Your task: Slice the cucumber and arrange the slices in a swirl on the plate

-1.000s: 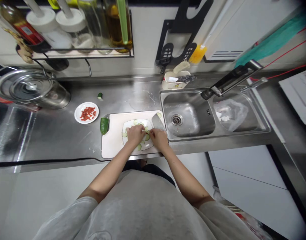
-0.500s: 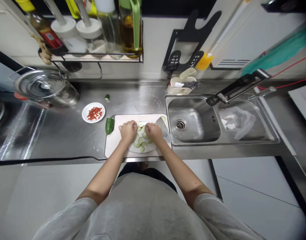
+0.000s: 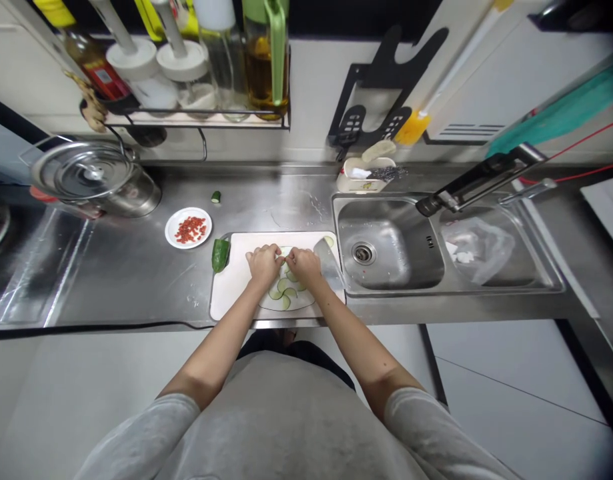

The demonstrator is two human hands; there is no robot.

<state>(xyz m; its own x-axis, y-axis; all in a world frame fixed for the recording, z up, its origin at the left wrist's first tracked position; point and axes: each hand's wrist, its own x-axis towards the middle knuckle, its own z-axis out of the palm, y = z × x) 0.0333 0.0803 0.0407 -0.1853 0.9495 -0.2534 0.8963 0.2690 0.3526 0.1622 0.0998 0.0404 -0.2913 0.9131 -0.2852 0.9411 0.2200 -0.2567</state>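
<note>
My left hand [image 3: 264,265] and my right hand [image 3: 305,265] meet fingertip to fingertip above a plate [image 3: 286,308] on the white cutting board [image 3: 239,293]. Both are closed in a pinch, and a thin cucumber slice shows between them, partly covered by the fingers. On the plate, more cucumber slices [image 3: 285,292] curve in a pinwheel pattern. A knife blade [image 3: 328,264] rests on the board beside my right hand; its handle is hidden. The cut cucumber piece [image 3: 220,255] lies at the board's left edge.
A white dish [image 3: 171,235] of chopped red bits stands left of the board, near a small cucumber end [image 3: 215,197]. Farther left is a lidded steel pot [image 3: 136,197]. The sink [image 3: 386,267] adjoins the board on the right. A bottle rack [image 3: 211,120] overhangs the back.
My hands have drawn closer together and slightly toward the far side of the plate, their fingertips now meeting. The view has shifted slightly; the board, knife and dish keep their places.
</note>
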